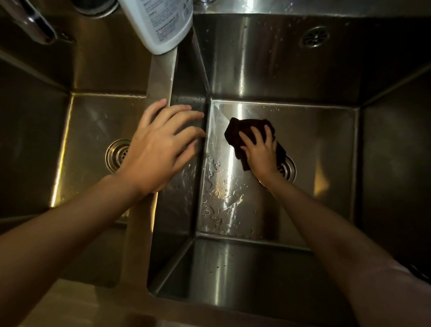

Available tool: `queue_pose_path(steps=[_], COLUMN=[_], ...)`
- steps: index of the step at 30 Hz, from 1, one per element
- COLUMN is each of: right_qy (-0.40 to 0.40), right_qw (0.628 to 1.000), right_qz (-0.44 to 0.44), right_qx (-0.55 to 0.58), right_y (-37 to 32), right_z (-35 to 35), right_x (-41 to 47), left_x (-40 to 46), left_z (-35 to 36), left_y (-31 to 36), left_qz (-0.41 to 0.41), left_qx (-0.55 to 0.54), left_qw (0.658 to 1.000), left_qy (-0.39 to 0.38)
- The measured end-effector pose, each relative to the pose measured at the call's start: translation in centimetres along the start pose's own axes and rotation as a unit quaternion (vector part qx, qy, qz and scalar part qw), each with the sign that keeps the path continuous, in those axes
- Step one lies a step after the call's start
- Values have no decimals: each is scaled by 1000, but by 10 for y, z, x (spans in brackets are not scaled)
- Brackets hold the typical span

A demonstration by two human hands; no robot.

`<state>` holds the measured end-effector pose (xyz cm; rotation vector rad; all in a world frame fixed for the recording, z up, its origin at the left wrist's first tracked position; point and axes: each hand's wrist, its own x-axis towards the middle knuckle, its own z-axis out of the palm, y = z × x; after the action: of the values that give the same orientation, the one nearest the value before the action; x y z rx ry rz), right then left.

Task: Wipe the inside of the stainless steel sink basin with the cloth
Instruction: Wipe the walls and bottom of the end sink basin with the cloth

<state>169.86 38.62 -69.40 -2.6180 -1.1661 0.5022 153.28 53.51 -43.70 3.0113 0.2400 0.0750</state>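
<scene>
**One cloth, two hands, two basins**

1 dark cloth (245, 132) lies flat on the floor of the right sink basin (321, 143), near the far-left corner. The right hand (260, 150) lies on top of it, fingers spread and pushing down, not curled round it. The cloth's near end sits at the edge of the drain (288, 170), which is partly hidden by the hand & wrist.

Water drops (217, 188) dot the floor near the left wall. The floor toward the right wall is bare & dry-looking, w/ room to slide that way. Four steep walls box the floor in.

The left hand (158, 146) rests on the divider (161, 86) between the 2 basins, fingers loose & apart, tips reaching over the edge into the right basin. It holds nothing.

The left basin (87, 123) has 1 drain (117, 154), half hidden by the left wrist.

On the back wall: 1 round overflow hole (314, 37). At the far end of the divider: 1 white bottle (161, 15) w/ small print. Far left: 1 shiny tap (33, 22).
</scene>
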Motion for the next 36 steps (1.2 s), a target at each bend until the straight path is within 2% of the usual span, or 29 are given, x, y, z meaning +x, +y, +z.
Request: queue_pose_path(steps=[3,7,12,15,24,29,36], right_qy=[-13,9,76,84,-4,48,77], right_qw=[1000,999,989,982,1000,993,974], right_qz=[-13,53,127,170,25,99,212], right_qx=[-11,8,20,17,2,41,33], right_y=[4,18,34,28,9,36,54], right_z=[-8,-21,-17,-9,-18,-31,-22], right_x=[33,58,21,-3,41,50,-8], left_x=[-1,-1,1,0,0,0,1], left_z=[-1,-2,-2,-2,-4,-4,-3], left_y=[-1,0,0,0,0,0,1], left_qz=[-4,-6,-6,-5,-5,-11,-9], left_qx=[2,3,4,4,13,18,12], left_qw=[1000,1000,1000,1000,1000,999,999], left_qy=[-7,-11,-10,-8,-24,-33,-32])
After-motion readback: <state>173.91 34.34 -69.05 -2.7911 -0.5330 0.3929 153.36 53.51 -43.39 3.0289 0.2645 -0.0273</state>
